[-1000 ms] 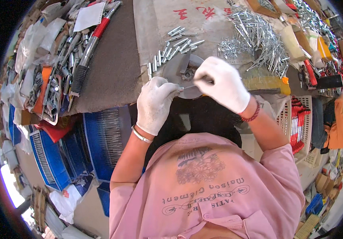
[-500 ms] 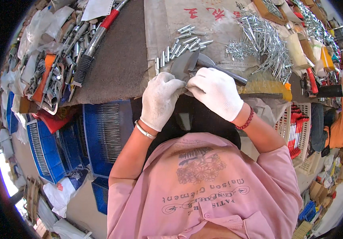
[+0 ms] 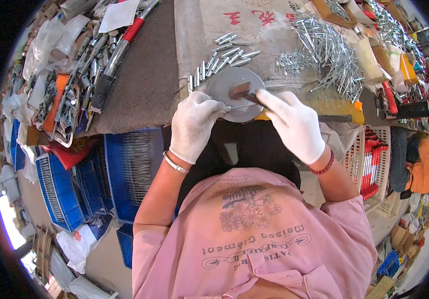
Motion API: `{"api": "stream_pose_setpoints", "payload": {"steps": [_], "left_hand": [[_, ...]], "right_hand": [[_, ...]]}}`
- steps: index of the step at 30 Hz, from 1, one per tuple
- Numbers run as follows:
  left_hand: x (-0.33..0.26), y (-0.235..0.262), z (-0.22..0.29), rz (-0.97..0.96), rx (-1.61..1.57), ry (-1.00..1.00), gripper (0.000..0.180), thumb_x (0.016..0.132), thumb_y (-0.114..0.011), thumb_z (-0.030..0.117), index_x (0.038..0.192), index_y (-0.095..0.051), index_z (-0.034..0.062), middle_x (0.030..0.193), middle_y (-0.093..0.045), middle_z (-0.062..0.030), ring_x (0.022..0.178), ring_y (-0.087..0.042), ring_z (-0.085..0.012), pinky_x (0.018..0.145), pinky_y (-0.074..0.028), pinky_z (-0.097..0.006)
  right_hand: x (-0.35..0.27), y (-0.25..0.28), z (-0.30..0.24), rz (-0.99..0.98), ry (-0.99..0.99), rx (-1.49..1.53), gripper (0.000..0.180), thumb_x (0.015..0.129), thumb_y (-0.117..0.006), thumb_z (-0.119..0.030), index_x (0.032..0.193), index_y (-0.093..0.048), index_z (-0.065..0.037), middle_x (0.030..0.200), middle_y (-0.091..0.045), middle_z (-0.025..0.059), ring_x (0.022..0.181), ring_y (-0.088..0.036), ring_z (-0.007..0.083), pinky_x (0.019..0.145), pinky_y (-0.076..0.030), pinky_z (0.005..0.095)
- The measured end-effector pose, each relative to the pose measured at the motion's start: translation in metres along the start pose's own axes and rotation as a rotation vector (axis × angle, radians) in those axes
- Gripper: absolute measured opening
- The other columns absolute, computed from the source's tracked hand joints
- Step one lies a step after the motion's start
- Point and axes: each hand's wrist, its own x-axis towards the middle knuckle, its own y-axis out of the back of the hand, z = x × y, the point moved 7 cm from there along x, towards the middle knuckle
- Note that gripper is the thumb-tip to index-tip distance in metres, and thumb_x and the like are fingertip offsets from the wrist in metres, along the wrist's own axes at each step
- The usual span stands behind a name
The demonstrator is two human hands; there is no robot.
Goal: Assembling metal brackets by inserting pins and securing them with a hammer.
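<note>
My left hand (image 3: 194,122), in a white knit glove, is closed with thumb and fingertips pinching a small metal piece at the near left edge of a round grey metal disc (image 3: 239,113). A thin metal rod (image 3: 242,106) extends rightward from that pinch across the disc. In my right hand (image 3: 296,122), also gloved, a hammer (image 3: 241,91) is gripped, its brownish head above the disc and slightly blurred. The fingers hide most of its handle. Several short silver metal tubes (image 3: 224,60) lie in a loose arc behind and left of the disc.
Piles of thin metal rods (image 3: 331,55) and small pins (image 3: 296,61) lie on the bench at right. Tools crowd the left side, including a long red-and-black bar (image 3: 117,55). Below the bench edge stand blue bins (image 3: 117,174) and a cream plastic basket (image 3: 381,164).
My right hand has left the pinch beside my left hand and picked up the hammer, which lay on the disc. The hammer head now hangs over the disc; my left hand stays nearly in place.
</note>
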Motion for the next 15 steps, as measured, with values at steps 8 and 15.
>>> {"api": "stream_pose_setpoints", "payload": {"steps": [8, 15], "left_hand": [[0.003, 0.004, 0.005, 0.021, -0.017, -0.009, 0.018, 0.076, -0.085, 0.006, 0.092, -0.076, 0.0086, 0.088, -0.066, -0.0092, 0.085, -0.068, -0.0321, 0.074, -0.055, -0.042], [0.003, 0.004, 0.004, -0.014, -0.09, 0.047, 0.016, 0.076, -0.085, 0.006, 0.09, -0.077, 0.009, 0.087, -0.066, -0.0096, 0.084, -0.068, -0.0319, 0.074, -0.055, -0.042]], "right_hand": [[-0.018, -0.016, -0.007, -0.159, 0.006, -0.12, 0.049, 0.094, -0.064, -0.006, 0.14, -0.066, -0.023, 0.088, -0.06, 0.0098, 0.072, -0.067, 0.0316, 0.064, -0.056, 0.0437], [-0.003, 0.021, -0.018, 0.155, 0.016, 0.234, 0.054, 0.089, -0.076, -0.002, 0.14, -0.068, -0.018, 0.102, -0.07, 0.0135, 0.083, -0.071, 0.0348, 0.072, -0.058, 0.0405]]}}
